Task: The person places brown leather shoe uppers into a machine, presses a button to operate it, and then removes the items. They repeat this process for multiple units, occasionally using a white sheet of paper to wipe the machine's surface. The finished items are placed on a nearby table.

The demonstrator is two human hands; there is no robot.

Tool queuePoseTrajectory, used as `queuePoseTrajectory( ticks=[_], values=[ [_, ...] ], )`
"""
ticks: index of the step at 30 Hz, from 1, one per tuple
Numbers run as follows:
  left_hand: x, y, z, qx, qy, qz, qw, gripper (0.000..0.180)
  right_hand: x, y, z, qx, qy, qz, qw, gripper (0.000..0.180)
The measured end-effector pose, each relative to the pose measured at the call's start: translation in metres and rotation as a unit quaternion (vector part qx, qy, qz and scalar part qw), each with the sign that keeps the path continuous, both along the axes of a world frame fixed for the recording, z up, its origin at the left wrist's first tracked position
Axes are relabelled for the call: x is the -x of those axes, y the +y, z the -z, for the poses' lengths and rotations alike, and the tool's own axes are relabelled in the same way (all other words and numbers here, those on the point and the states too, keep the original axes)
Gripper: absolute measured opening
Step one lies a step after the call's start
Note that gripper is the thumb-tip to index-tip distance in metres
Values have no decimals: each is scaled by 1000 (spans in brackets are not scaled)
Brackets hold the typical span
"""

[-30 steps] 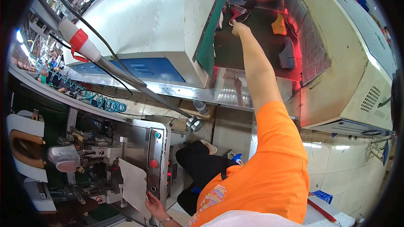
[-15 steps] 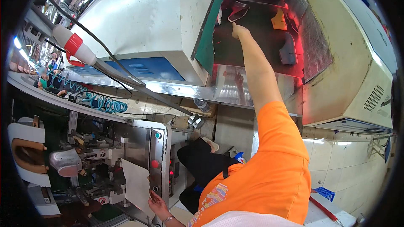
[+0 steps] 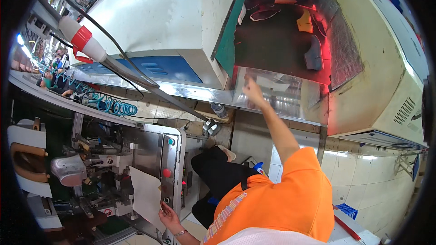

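Observation:
My right hand [image 3: 252, 90] is over the shiny metal ledge [image 3: 281, 95] at the conveyor's near end, empty, a finger stretched out. On the dark conveyor belt [image 3: 268, 45] beyond it lie a dark shoe upper with a light edge [image 3: 265, 15], an orange-yellow piece [image 3: 305, 22] and a grey-blue shoe upper [image 3: 313, 54]. Down at the left, my left hand [image 3: 169, 219] is beside the edge of a white panel [image 3: 146, 195] on a machine. Its fingers are apart and loosely bent; whether they touch the panel I cannot tell.
Another person's arm [image 3: 285, 0] reaches in at the belt's far end. Beige machine housings [image 3: 150, 13] flank the belt, red light glowing along its right side. A grey pole with a red-and-white plug [image 3: 84, 41] slants across the left. Buttons line the near machine's control panel [image 3: 170, 163].
My right hand has drawn back from beside the dark shoe upper to the metal ledge. The upper now lies farther up the belt, by the other person's arm. My left hand stays about where it was.

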State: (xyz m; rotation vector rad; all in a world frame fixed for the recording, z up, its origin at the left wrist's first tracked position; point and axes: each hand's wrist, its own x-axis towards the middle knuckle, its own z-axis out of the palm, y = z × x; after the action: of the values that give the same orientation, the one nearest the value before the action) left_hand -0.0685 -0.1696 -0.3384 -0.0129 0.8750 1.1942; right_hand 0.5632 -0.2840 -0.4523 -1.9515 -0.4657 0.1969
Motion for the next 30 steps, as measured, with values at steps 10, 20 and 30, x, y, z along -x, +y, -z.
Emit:
queuePoseTrajectory(
  ticks=[10,20,30],
  values=[
    [20,-1,8,-8,-29,41,999,33,122,-20,3,20,134,-106,985,37],
    [17,-11,7,-30,-13,42,999,34,105,17,-10,-53,116,-114,985,31],
    [14,-5,7,-13,-15,27,999,33,114,-6,-3,0,94,-114,989,34]
  ],
)
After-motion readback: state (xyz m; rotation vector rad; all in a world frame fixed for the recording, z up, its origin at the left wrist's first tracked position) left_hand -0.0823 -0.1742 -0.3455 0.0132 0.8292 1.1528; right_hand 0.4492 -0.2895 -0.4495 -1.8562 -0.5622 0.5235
